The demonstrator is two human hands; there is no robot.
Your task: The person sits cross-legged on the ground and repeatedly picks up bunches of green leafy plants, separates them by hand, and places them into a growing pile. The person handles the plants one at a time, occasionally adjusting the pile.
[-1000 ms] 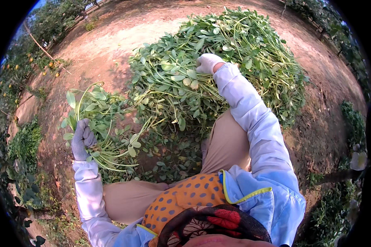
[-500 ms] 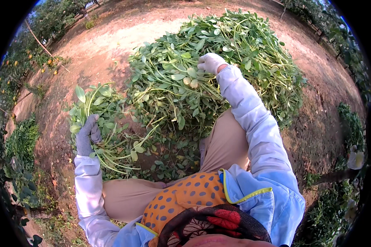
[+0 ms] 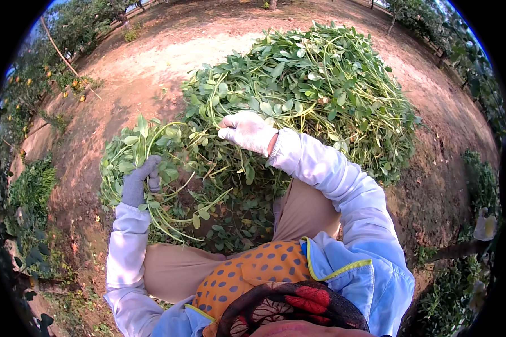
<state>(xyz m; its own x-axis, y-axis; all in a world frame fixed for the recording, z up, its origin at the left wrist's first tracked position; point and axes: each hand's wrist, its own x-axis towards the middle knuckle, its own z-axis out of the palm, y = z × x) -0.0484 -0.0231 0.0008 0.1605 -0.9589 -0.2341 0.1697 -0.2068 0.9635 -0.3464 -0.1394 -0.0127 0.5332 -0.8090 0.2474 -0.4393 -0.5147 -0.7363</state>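
Observation:
A large heap of leafy green plants [image 3: 320, 73] with long pale stems lies on the ground in front of me. My left hand [image 3: 141, 181], in a grey glove, is closed round a bunch of leafy stems [image 3: 142, 143]; leaves spread above the fist and stems hang out below it. At the near left side of the heap is my right hand [image 3: 247, 132], in a white glove. Its fingers are pinched together on a leafy stem [image 3: 212, 109], whose leafy end rises beyond the fingertips.
Loose leaves and stems [image 3: 236, 219] lie between my bent legs. Bare reddish soil [image 3: 152, 70] surrounds the heap. Trees with orange-yellow fruit [image 3: 76, 84] stand at the far left, and a thin pole [image 3: 59, 50] leans there. Low green plants [image 3: 31, 188] grow at the left.
My right hand has moved left and nearer to me from the middle of the heap, drawing a leafy stem along. My left hand has shifted slightly right with its bunch.

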